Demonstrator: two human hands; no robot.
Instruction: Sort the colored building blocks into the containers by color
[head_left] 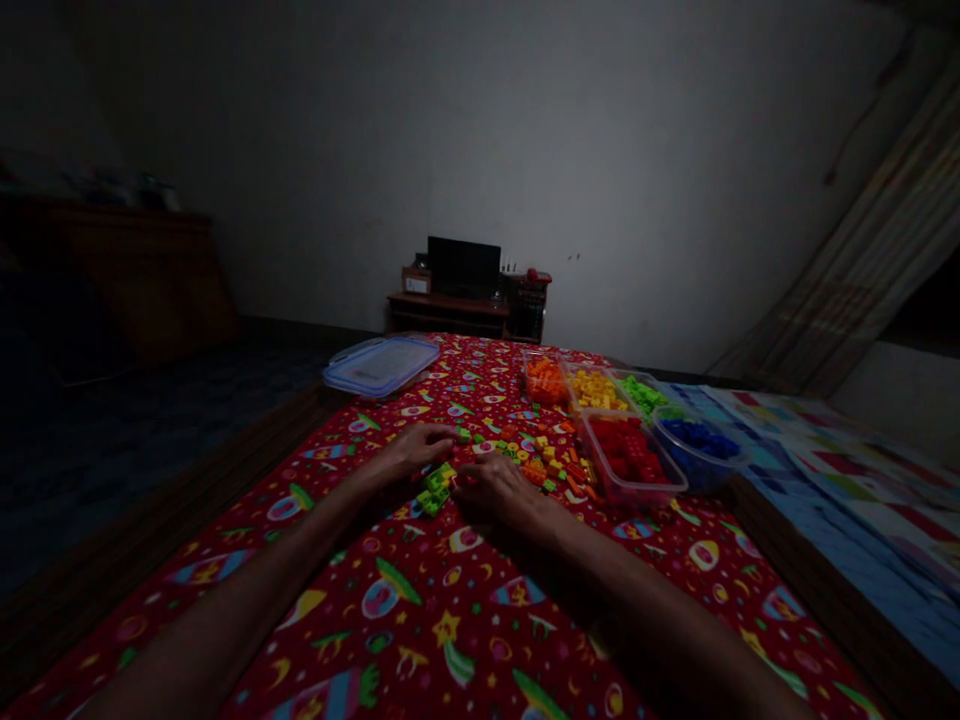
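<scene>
My left hand is over the cloth, fingers stretched to the right and apart, with the tips at a small green brick. Just below it lies a cluster of green and yellow toy building bricks. My right hand is beside that cluster, its fingers curled down and together. Whatever sits between the right fingertips is too dark and small to make out. To the right of my hands, loose orange, yellow and green bricks are scattered on the cloth.
Clear containers hold orange bricks, yellow bricks, green bricks, red bricks and blue bricks. Blue-edged lids lie at the back left. A red patterned cloth covers the table. The room is dim.
</scene>
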